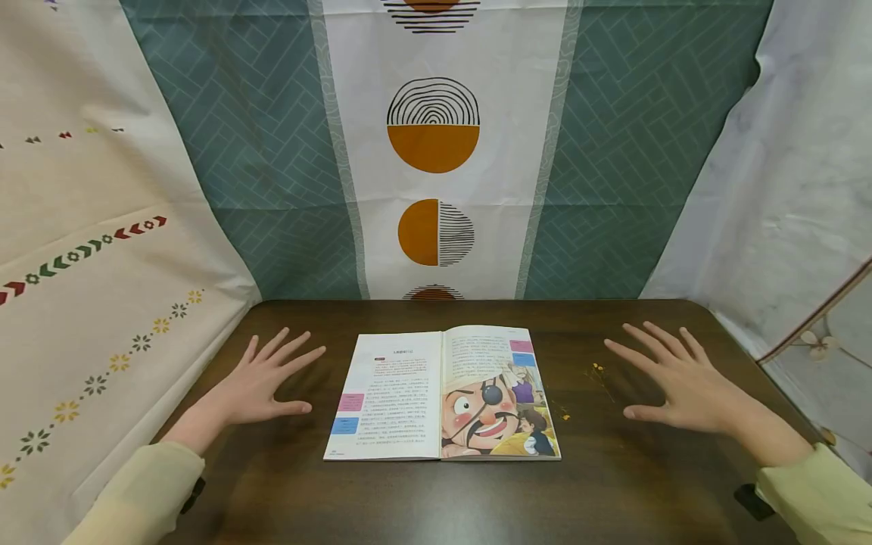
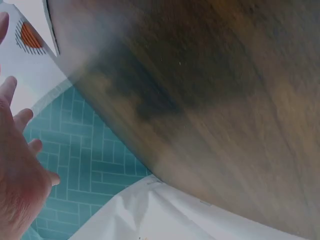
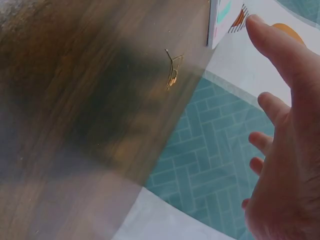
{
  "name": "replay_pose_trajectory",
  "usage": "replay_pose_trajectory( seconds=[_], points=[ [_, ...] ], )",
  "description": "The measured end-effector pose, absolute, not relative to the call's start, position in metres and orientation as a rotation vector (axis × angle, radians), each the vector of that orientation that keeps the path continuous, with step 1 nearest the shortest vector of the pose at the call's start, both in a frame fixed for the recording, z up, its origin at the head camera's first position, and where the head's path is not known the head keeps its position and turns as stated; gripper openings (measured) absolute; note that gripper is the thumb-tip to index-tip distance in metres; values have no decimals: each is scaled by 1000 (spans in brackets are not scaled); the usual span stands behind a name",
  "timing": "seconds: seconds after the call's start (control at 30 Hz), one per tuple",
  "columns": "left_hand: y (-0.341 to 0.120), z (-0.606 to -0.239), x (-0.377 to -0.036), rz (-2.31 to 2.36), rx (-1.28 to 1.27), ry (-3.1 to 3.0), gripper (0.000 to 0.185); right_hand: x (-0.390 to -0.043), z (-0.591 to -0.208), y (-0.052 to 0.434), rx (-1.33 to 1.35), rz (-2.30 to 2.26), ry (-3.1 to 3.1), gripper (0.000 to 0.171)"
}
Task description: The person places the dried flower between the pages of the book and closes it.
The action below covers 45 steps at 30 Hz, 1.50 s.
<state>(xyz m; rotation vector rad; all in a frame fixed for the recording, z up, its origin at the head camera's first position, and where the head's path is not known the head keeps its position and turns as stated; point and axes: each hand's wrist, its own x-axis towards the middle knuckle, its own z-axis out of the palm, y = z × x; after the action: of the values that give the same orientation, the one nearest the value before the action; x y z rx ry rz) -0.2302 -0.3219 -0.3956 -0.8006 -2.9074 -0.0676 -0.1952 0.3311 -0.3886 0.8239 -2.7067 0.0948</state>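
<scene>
An open picture book lies flat in the middle of a dark wooden table, text on its left page and a cartoon pirate face on its right. My left hand hovers open to the left of the book, fingers spread and holding nothing. My right hand is spread open to the right of the book, also holding nothing. In the left wrist view the left hand shows at the frame's edge above the table. In the right wrist view the right hand sits above the table, with a corner of the book visible.
Patterned cloth hangs behind and beside the table: teal tile fabric, a white strip with orange half circles, and cream cloth on the left. Small yellow specks lie on the wood between the book and my right hand.
</scene>
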Motion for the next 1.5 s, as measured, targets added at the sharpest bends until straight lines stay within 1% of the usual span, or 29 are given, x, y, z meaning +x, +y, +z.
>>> replay_pose_trajectory(
  seconds=[0.63,0.8,1.07,1.27,1.5],
  points=[
    [-299,-413,-204,-290,-813,-2926,87,-200,-399,319,897,119,-2684,90],
    [-292,-415,-198,-342,-851,-2913,84,-203,-401,316,920,129,-2684,87],
    [-283,-416,-188,-566,-835,-3029,80,-206,-407,310,958,162,-2684,82],
    [-277,-419,-187,-703,-808,-3111,82,-210,-409,305,995,154,-2646,81],
    [-268,-418,-183,-785,-745,-3133,88,-217,-408,298,1050,117,-2576,81]
  ],
)
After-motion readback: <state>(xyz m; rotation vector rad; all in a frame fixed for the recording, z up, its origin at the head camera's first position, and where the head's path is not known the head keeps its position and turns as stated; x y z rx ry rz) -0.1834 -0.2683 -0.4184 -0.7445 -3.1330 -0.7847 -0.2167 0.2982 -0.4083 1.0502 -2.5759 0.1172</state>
